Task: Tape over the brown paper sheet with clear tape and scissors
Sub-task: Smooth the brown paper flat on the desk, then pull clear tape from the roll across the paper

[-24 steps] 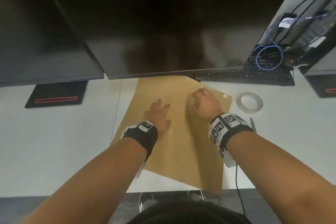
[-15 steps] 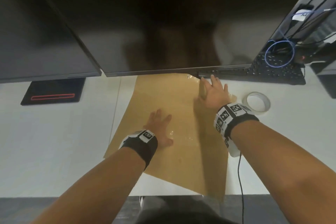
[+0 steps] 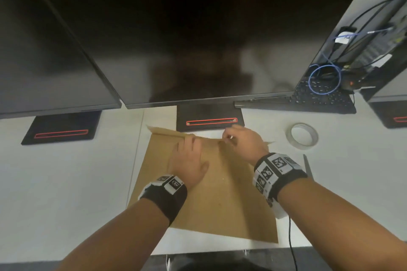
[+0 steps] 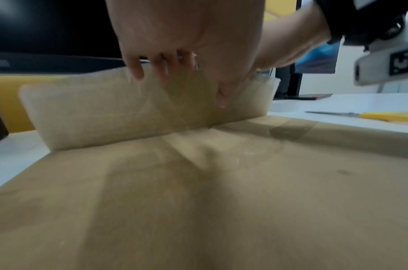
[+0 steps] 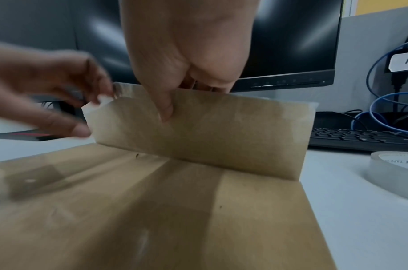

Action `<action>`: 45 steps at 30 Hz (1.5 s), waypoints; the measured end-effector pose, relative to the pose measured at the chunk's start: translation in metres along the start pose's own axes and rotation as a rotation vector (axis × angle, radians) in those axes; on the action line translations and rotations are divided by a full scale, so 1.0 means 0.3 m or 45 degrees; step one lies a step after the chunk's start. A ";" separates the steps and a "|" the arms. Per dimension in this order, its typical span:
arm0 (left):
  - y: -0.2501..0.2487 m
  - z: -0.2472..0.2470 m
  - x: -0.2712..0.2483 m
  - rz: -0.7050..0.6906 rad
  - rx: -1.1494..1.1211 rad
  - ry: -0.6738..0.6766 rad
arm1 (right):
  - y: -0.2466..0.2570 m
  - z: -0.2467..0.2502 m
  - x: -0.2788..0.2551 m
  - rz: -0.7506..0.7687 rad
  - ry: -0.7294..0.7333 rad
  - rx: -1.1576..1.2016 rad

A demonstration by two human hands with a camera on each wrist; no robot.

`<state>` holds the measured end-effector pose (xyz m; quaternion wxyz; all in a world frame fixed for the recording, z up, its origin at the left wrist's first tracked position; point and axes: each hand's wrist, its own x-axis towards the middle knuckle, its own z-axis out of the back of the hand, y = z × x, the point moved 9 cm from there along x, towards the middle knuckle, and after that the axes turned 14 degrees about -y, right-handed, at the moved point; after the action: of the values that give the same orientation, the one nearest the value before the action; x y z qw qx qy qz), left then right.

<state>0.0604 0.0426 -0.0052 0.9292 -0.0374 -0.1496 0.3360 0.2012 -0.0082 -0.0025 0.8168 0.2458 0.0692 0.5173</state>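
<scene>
The brown paper sheet (image 3: 220,193) lies on the white desk, and its far edge stands up as a flap (image 5: 221,131). My left hand (image 3: 187,141) pinches the flap's left part, with its thumb (image 4: 221,98) on the near face and the fingers over the top edge. My right hand (image 3: 226,138) pinches the flap near its middle, thumb (image 5: 166,111) in front and fingers behind. The clear tape roll (image 3: 302,136) lies flat to the right of the sheet. The scissors (image 4: 383,116), with yellow handles, lie right of the sheet near my right wrist.
A large monitor (image 3: 198,39) hangs over the desk just behind the flap, its stand base (image 3: 210,119) touching the sheet's far edge. A second monitor (image 3: 44,50) stands at the left. At the right rear are a black keyboard (image 3: 319,99) and blue cables (image 3: 323,79).
My left hand left the middle of the sheet and moved to its far edge. My right hand shifted left along that edge. The far edge, flat before, now stands up, pinched by both hands.
</scene>
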 end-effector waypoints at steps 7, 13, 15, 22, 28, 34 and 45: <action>-0.033 -0.056 -0.002 -0.149 0.004 0.321 | -0.007 -0.133 -0.123 0.050 0.218 0.018; 0.000 -0.224 -0.145 -0.120 0.027 0.839 | -0.049 -0.248 -0.183 0.056 0.322 -0.024; 0.005 -0.241 -0.160 -0.114 0.040 0.855 | -0.043 -0.249 -0.197 0.082 0.250 -0.018; -0.003 -0.277 -0.182 -0.043 0.088 0.730 | -0.060 -0.241 -0.233 0.147 0.034 -0.064; -0.020 -0.252 -0.169 0.008 0.081 0.662 | -0.136 -0.104 -0.205 0.041 -0.201 -0.019; -0.044 -0.210 -0.095 0.130 0.015 0.557 | -0.441 0.158 -0.174 -0.367 -0.412 -0.319; -0.060 -0.227 -0.083 0.246 -0.083 0.518 | -0.648 0.163 -0.180 -0.437 -0.092 -0.621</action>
<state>0.0738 0.0150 -0.0733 0.9019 -0.1488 0.0344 0.4041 0.3522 -0.1388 -0.0596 0.9292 0.0450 -0.0457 0.3639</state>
